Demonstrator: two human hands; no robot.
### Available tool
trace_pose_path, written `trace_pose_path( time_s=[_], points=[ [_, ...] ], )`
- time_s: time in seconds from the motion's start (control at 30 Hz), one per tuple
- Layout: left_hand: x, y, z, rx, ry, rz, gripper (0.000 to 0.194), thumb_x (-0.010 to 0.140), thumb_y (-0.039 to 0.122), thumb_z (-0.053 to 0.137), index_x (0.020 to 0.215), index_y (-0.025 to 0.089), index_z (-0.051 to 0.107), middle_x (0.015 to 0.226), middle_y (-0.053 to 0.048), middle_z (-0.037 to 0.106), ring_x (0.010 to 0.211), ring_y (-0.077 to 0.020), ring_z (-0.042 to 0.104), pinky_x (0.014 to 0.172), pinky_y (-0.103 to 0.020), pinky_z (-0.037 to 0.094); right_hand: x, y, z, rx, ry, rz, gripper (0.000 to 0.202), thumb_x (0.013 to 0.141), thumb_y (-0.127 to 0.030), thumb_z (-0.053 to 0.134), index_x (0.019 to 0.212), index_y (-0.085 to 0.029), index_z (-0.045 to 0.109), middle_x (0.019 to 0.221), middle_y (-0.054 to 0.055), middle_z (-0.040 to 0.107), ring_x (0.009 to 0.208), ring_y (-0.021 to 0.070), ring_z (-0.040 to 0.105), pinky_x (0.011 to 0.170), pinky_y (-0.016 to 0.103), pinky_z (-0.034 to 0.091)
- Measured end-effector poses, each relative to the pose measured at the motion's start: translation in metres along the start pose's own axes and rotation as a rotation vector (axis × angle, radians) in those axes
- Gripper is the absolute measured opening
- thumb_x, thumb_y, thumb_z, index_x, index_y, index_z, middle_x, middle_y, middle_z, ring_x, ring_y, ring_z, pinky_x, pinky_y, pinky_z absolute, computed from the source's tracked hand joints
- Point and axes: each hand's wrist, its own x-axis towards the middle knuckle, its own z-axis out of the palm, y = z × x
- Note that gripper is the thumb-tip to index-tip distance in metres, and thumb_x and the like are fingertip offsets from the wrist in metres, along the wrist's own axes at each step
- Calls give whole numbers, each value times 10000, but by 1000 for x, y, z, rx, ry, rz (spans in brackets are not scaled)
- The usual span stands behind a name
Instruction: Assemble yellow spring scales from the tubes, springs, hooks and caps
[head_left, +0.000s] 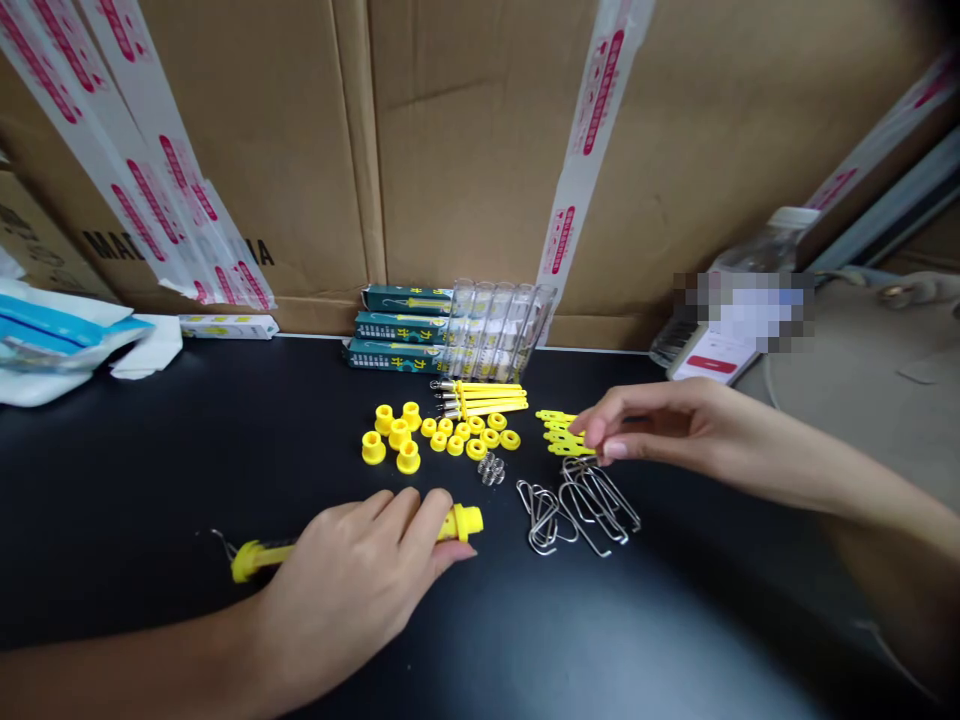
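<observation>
My left hand [367, 570] is wrapped round a spring scale, whose yellow end cap [466, 521] sticks out past my thumb. A yellow collar and a wire hook show at its left end; my fingers hide the middle. Over the right side of the parts, my right hand [675, 425] has thumb and forefinger pinched together. Its fingertips are at the flat yellow plates [559, 440], just above a pile of bent metal hooks [596, 500]. Whether anything is between those fingertips is hard to see. Smaller wire hooks [541, 515] lie to the left of that pile.
Yellow flanged caps [373, 448], yellow rings [476, 449], small springs [491, 469] and yellow rods [491, 404] lie mid-table. Behind them, clear tubes [499, 320] lean on green boxes [397, 356]. A bottle [780, 240] and phone [709, 360] stand right; cardboard [480, 150] rises behind.
</observation>
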Motion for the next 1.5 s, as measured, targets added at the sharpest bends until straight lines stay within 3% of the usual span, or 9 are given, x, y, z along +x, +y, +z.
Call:
trace_pose_path(
  time_s=[0.23, 0.33, 0.53, 0.63, 0.77, 0.87, 1.3, 1.4, 1.5],
  points=[
    [-1, 0, 1, 3, -23, 0, 357, 1084, 348, 233, 956, 189, 526, 677, 11, 637, 564, -203, 681, 435, -345, 383, -3, 11, 1, 149, -38, 206, 229, 933, -382, 620, 976, -166, 684, 680, 0, 701, 555, 136, 699, 506, 222, 571],
    [-2, -1, 2, -2, -24, 4, 359, 1085, 344, 233, 964, 187, 532, 680, 8, 641, 568, -203, 683, 442, -344, 387, -3, 12, 3, 139, -112, 208, 196, 934, -346, 627, 939, -164, 701, 652, -18, 648, 469, 102, 641, 406, 178, 519],
    [0, 0, 0, 10, -16, 2, 374, 1088, 335, 230, 957, 185, 547, 687, 8, 649, 561, -191, 673, 444, -341, 374, -6, 2, -3, -72, -259, 20, 234, 978, -223, 545, 1050, -233, 768, 836, 22, 734, 678, 123, 654, 591, 218, 530],
    [0, 0, 0, 20, -4, 1, 396, 1091, 334, 212, 955, 182, 552, 678, 11, 646, 554, -182, 668, 447, -338, 365, -7, 1, -3, -101, -225, 2, 289, 960, -162, 531, 1131, -252, 746, 995, 40, 757, 838, 166, 692, 714, 269, 554],
    [0, 0, 0, 28, 4, 5, 389, 1091, 335, 219, 945, 184, 547, 665, 14, 636, 547, -181, 664, 449, -338, 352, -7, 6, 0, -18, -168, 32, 406, 896, -127, 580, 1285, -233, 624, 851, 13, 715, 688, 145, 680, 612, 251, 549],
    [1, 0, 0, 23, 5, 8, 369, 1089, 334, 229, 949, 186, 538, 665, 13, 631, 545, -188, 665, 449, -339, 359, -3, 7, 2, -60, -172, 46, 362, 868, -97, 587, 1209, -201, 646, 779, -4, 696, 625, 129, 661, 575, 233, 527],
    [0, -1, 1, 37, -12, 12, 392, 1088, 311, 221, 943, 180, 561, 687, -5, 661, 579, -193, 685, 458, -335, 385, 7, 9, 10, -266, -62, -58, 179, 870, -235, 695, 1040, -221, 748, 883, 4, 782, 713, 133, 714, 670, 232, 522],
    [0, -1, 1, 26, -14, 15, 369, 1086, 312, 230, 956, 181, 550, 682, -1, 653, 571, -192, 681, 459, -329, 389, 3, 9, 7, -344, -18, 11, 140, 856, -346, 715, 887, -211, 738, 792, -4, 760, 623, 126, 668, 578, 228, 482],
    [-1, -1, 1, 16, -28, 9, 332, 1080, 304, 254, 966, 185, 542, 686, 2, 647, 571, -200, 678, 455, -332, 396, -5, 15, 7, -399, -30, 179, 302, 772, -481, 773, 818, -201, 671, 668, -14, 705, 572, 145, 651, 522, 239, 464]
  ],
)
